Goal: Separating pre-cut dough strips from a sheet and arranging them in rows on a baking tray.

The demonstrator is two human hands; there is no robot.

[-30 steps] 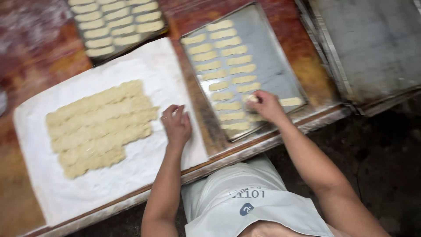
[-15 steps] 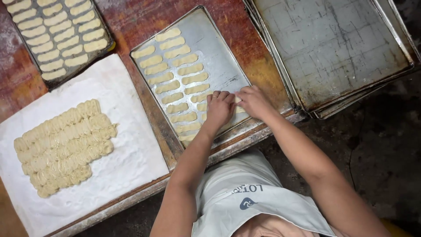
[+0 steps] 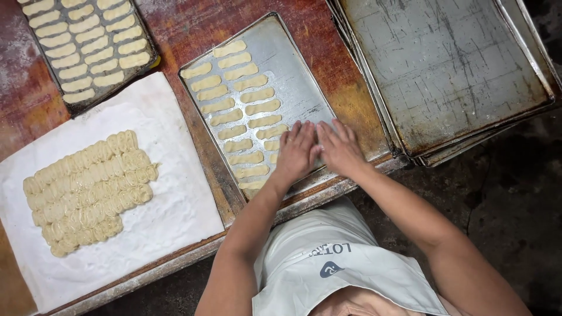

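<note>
Here I see my left hand (image 3: 297,151) and my right hand (image 3: 339,147) lying flat, fingers spread and holding nothing, side by side on the near end of the grey rectangular metal baking tray (image 3: 293,76). This tray lies in the middle of the worn reddish wooden table (image 3: 193,26) and carries two rows of pale oblong dough pieces (image 3: 237,93); the left hand covers some of them. To the left lies a white floured sheet (image 3: 175,205) with a block of pressed dough strips (image 3: 88,190). A dark filled tray (image 3: 88,50) sits at the far left, and stacked empty scratched trays (image 3: 445,70) at the right.
</note>
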